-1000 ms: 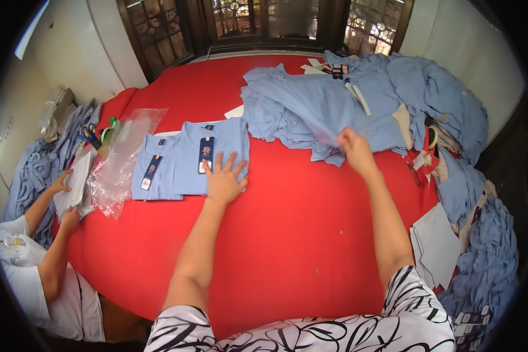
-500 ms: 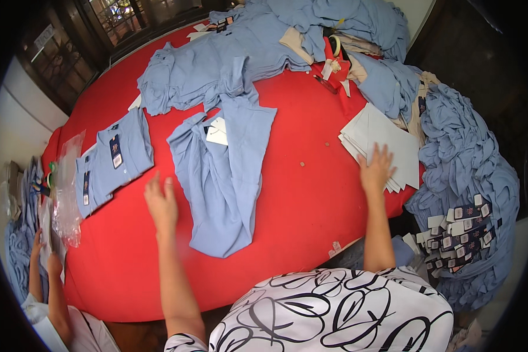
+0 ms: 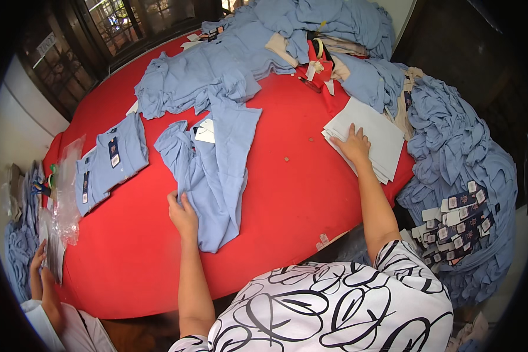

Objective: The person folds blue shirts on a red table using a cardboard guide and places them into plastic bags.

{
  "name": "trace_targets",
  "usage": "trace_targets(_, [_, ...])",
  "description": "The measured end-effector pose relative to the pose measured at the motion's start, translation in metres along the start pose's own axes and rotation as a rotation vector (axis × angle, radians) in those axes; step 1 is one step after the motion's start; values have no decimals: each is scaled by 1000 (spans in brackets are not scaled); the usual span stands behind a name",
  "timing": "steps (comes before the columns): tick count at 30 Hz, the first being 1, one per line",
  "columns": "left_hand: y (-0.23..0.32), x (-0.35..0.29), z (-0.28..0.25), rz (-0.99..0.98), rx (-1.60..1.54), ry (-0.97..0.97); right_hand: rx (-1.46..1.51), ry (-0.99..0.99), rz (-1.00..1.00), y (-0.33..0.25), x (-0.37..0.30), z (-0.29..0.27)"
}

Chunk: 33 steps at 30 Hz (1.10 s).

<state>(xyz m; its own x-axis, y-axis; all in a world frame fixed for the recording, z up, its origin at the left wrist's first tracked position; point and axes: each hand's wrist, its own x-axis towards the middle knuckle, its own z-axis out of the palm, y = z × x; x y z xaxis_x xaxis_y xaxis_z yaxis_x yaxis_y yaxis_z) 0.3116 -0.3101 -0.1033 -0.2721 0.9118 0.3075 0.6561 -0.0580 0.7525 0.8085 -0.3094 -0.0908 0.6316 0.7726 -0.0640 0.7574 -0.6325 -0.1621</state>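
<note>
My left hand (image 3: 184, 219) is at the lower left edge of a light blue garment (image 3: 220, 182). Its thumb touches the cloth and stands apart from the fingers. The garment lies loosely folded on the red table cover (image 3: 293, 199), with white tags (image 3: 205, 131) near its top. On the right, my right hand (image 3: 354, 145) rests with spread fingers on a stack of white sheets (image 3: 381, 132). To the left lie folded blue garments (image 3: 123, 149) with dark hang tags.
A large heap of blue garments (image 3: 463, 141) with many tags (image 3: 457, 226) fills the right side. More blue garments (image 3: 199, 76) cover the far side, beside a tape roll (image 3: 318, 48). At the left, another person's hand (image 3: 39, 255) is near clear plastic bags (image 3: 67, 205).
My left hand has moved right to the edge of the garment. My right hand has shifted up and left over the sheets. The whole view has shifted slightly.
</note>
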Motion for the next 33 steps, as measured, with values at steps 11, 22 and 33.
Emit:
trace_targets(11, [12, -57, -79, -128, -235, -415, -3, 385, -259, 26, -24, 54])
trace_targets(22, [-39, -60, -178, -343, 67, -426, -95, 366, -258, -21, -8, 14])
trace_targets(33, [-8, -3, -67, 2, 242, -114, 520, 107, -1211, -244, -108, 51])
